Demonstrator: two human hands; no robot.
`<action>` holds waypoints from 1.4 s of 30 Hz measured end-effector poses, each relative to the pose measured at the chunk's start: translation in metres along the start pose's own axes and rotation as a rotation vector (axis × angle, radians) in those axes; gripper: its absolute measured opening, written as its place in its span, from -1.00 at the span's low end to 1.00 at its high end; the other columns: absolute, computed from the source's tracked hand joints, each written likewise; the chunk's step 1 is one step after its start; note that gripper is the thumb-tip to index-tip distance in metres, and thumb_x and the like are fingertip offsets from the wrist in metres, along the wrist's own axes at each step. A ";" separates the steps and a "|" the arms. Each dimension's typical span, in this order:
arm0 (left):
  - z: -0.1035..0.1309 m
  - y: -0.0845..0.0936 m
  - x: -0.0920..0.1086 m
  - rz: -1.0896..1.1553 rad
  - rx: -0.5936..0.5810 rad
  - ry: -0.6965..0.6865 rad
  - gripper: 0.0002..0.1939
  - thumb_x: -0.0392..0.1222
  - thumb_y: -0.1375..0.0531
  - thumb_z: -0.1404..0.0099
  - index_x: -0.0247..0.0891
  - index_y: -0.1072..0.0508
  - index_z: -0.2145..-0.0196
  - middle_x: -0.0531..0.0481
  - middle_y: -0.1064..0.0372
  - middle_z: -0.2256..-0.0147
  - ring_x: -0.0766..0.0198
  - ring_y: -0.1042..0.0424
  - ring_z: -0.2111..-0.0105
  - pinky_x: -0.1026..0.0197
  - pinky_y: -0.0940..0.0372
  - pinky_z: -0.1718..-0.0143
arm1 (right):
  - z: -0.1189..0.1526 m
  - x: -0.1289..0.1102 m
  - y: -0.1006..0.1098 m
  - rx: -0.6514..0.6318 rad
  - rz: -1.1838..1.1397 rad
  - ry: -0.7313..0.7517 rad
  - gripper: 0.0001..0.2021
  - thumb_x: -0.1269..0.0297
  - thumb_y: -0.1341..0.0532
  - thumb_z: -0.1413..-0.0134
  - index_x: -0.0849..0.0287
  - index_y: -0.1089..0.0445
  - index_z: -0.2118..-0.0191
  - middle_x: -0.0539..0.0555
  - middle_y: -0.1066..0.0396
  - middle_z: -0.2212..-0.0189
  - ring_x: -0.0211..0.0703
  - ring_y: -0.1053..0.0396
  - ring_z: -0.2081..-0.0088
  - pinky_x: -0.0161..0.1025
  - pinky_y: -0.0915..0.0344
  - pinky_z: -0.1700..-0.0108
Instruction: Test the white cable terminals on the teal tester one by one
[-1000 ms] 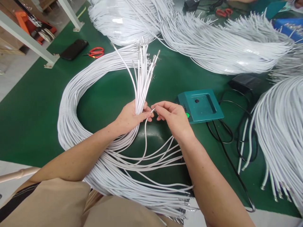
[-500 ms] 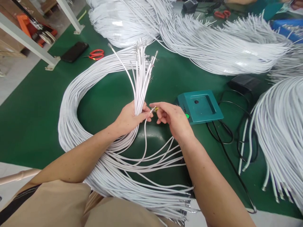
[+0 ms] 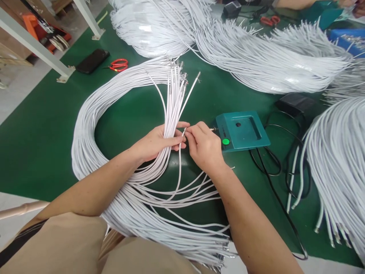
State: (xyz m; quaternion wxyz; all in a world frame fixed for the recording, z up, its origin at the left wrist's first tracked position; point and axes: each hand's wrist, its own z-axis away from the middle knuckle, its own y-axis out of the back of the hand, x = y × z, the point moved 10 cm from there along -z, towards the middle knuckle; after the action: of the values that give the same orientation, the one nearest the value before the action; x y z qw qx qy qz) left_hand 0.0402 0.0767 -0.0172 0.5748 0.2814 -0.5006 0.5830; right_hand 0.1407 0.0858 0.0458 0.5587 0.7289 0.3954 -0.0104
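Observation:
My left hand (image 3: 156, 144) is closed around a bundle of white cables (image 3: 173, 108), whose stripped ends fan out above it. Between that thumb and fingers, a single white cable (image 3: 180, 160) stands apart from the bundle, its end pointing up to the right. My right hand (image 3: 205, 146) pinches the tip of this cable with thumb and forefinger; the tip itself is mostly covered. Just beyond the right hand sits a teal device (image 3: 243, 131) with a lit green button and a thin metal shaft on its left side. A large coil of white cables (image 3: 85, 133) lies beneath my forearms.
Red-handled snips (image 3: 119, 65) and a black phone (image 3: 92, 61) lie at the back left. More white cable piles (image 3: 273, 61) fill the back and the right side (image 3: 339, 152). A black power cord (image 3: 273, 194) runs from the device. A blue bin (image 3: 348, 40) stands at far right.
My right hand's fingers have closed onto the end of the single cable, where yellow strands showed before. The bundle's upper ends have shifted slightly right and down.

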 end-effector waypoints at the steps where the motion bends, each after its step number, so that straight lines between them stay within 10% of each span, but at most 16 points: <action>1: -0.001 0.001 0.000 -0.001 0.011 -0.003 -0.54 -0.26 -0.32 -0.10 -0.25 -0.42 0.01 0.08 -0.36 0.42 0.36 -0.45 0.41 0.29 -0.32 0.36 | 0.000 -0.006 0.000 -0.008 0.108 0.060 -0.66 0.32 0.06 -0.28 0.20 -0.40 0.40 0.12 -0.36 0.41 -0.19 -0.27 0.40 -0.23 -0.16 0.33; 9: -0.007 0.017 0.003 -0.193 0.121 -0.079 -0.57 -0.25 -0.30 -0.12 -0.29 -0.37 0.04 -0.04 -0.47 0.35 0.25 -0.53 0.37 0.27 -0.31 0.39 | -0.007 0.011 0.012 -0.045 0.417 0.112 -0.74 0.43 0.02 -0.23 0.22 -0.42 0.19 0.15 -0.49 0.26 -0.02 -0.31 0.15 0.03 0.04 -0.20; 14: -0.007 0.015 0.006 -0.333 0.144 -0.084 -0.61 -0.24 -0.26 -0.16 -0.29 -0.35 0.04 -0.06 -0.49 0.34 0.22 -0.54 0.36 0.27 -0.33 0.39 | -0.008 0.021 0.002 -0.194 0.370 0.101 -0.83 0.45 -0.06 -0.14 0.22 -0.41 0.26 0.10 -0.49 0.37 -0.05 -0.32 0.22 0.00 0.03 -0.20; 29: -0.015 0.016 -0.009 -0.317 0.236 0.000 -0.57 -0.34 -0.29 -0.07 -0.38 -0.39 0.07 -0.06 -0.51 0.41 0.19 -0.56 0.40 0.27 -0.41 0.40 | -0.011 0.020 0.006 -0.108 0.424 0.119 -0.80 0.52 -0.07 -0.08 0.15 -0.37 0.45 0.05 -0.36 0.58 -0.06 -0.18 0.33 -0.07 -0.16 0.03; 37: -0.015 0.016 -0.011 -0.257 0.194 0.020 -0.57 -0.30 -0.32 -0.07 -0.41 -0.42 0.07 -0.16 -0.53 0.35 0.14 -0.56 0.36 0.20 -0.44 0.34 | -0.002 0.052 0.043 0.096 0.549 -0.148 -0.65 0.24 -0.02 -0.26 0.23 -0.30 -0.08 0.31 -0.24 -0.17 0.22 -0.07 -0.22 0.38 0.26 -0.23; 42: -0.011 0.025 -0.006 -0.224 0.188 -0.009 -0.56 -0.24 -0.34 -0.08 -0.38 -0.41 0.07 -0.14 -0.51 0.34 0.15 -0.56 0.35 0.20 -0.41 0.34 | -0.002 0.057 0.046 0.108 0.518 -0.159 -0.63 0.25 -0.03 -0.26 0.25 -0.28 -0.11 0.32 -0.23 -0.17 0.22 -0.08 -0.23 0.34 0.20 -0.23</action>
State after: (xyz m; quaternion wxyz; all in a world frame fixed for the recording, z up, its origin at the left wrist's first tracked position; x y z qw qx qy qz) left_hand 0.0200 0.0885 -0.0333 0.6050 0.3906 -0.4118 0.5584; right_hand 0.2059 0.1168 0.0576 0.5326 0.8313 0.1496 0.0544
